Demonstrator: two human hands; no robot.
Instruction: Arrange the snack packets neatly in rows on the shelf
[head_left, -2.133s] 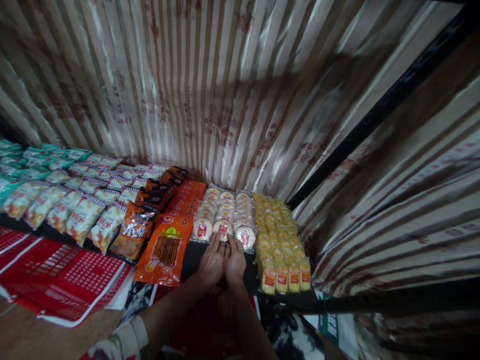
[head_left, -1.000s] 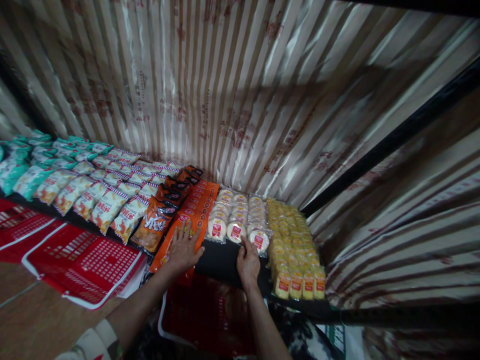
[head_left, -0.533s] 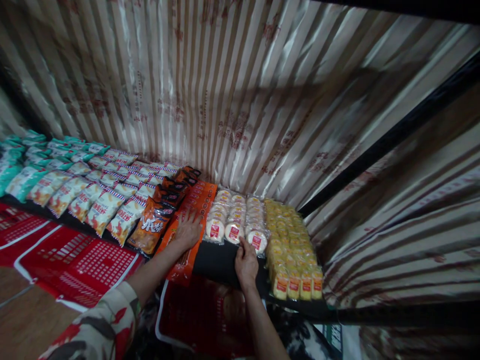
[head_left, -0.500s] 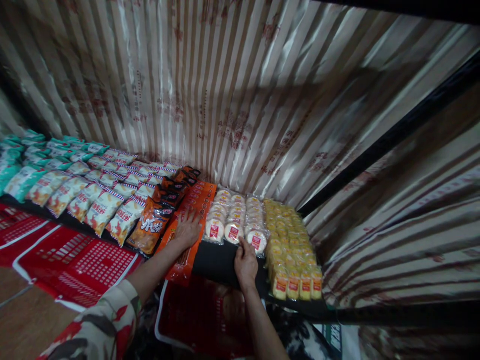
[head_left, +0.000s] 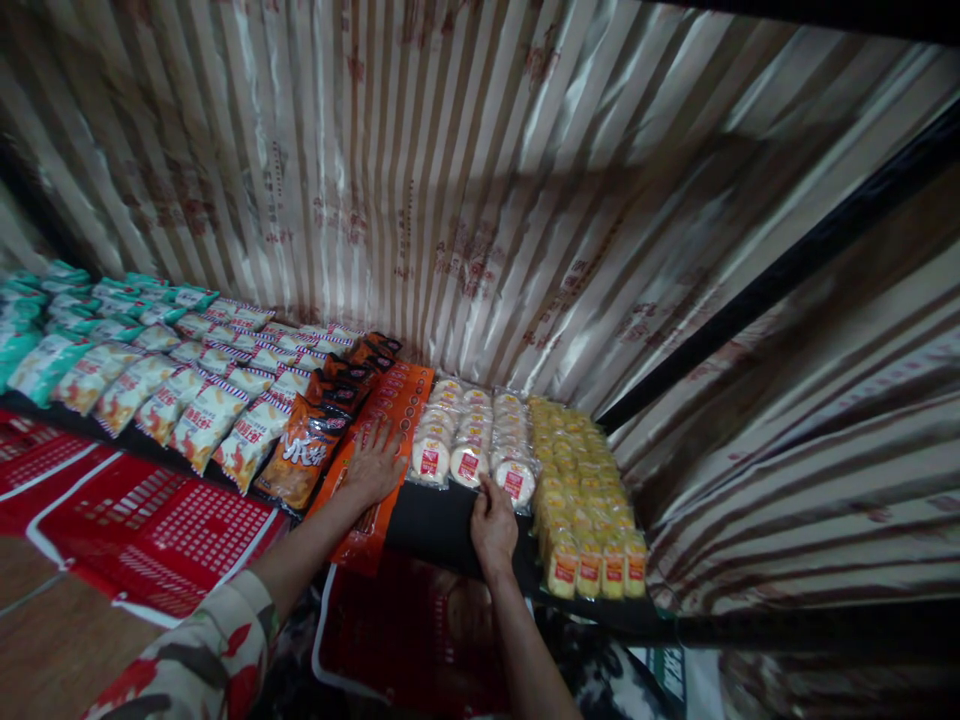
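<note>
My left hand (head_left: 373, 467) lies flat with fingers spread on the long orange snack packets (head_left: 397, 415). My right hand (head_left: 495, 520) is closed, its fingertips at the lower edge of a wrapped white round cake (head_left: 469, 465) with a red label, in the middle row. Another white round cake (head_left: 514, 482) sits just right of those fingertips. Left of my left hand stand orange-brown snack bags (head_left: 300, 455). Rows of wrapped yellow cakes (head_left: 592, 500) fill the shelf's right end.
White snack bags (head_left: 206, 415) and teal bags (head_left: 52, 360) line the black shelf (head_left: 431, 520) to the left. Red baskets (head_left: 165, 510) stand below its front edge. A striped sheet (head_left: 450, 200) hangs behind, and a dark bar (head_left: 750, 290) slants across the right.
Almost nothing differs. My left hand stays on the orange packets and my right hand stays at the white cakes, with only a slight shift of the view.
</note>
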